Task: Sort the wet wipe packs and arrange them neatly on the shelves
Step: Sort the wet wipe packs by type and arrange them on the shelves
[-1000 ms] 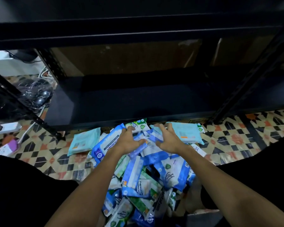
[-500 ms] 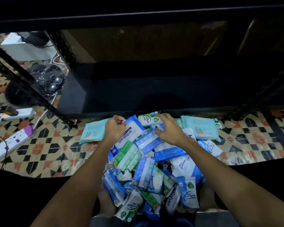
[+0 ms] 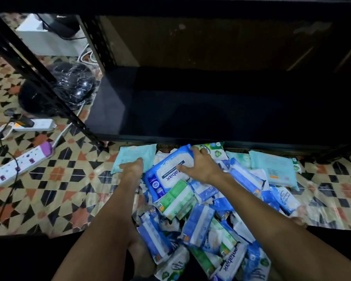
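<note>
The wet wipe packs [image 3: 190, 207] under and around the fingers [image 3: 193, 157] are soft plastic film, glossy and crinkled, catching the light. The pale teal pack [image 3: 134, 157] touching the left hand's fingers looks flatter and more matt. Beyond the fingers, the shelf [image 3: 170, 114] is black painted board, smooth with a dull sheen, and its upright post [image 3: 49, 78] is black perforated metal. The floor [image 3: 59, 179] left of the fingers is patterned and slightly shiny. The power strip [image 3: 18, 167] there is smooth white plastic; the black bag [image 3: 73, 84] farther off is shiny, wrinkled plastic.
</note>
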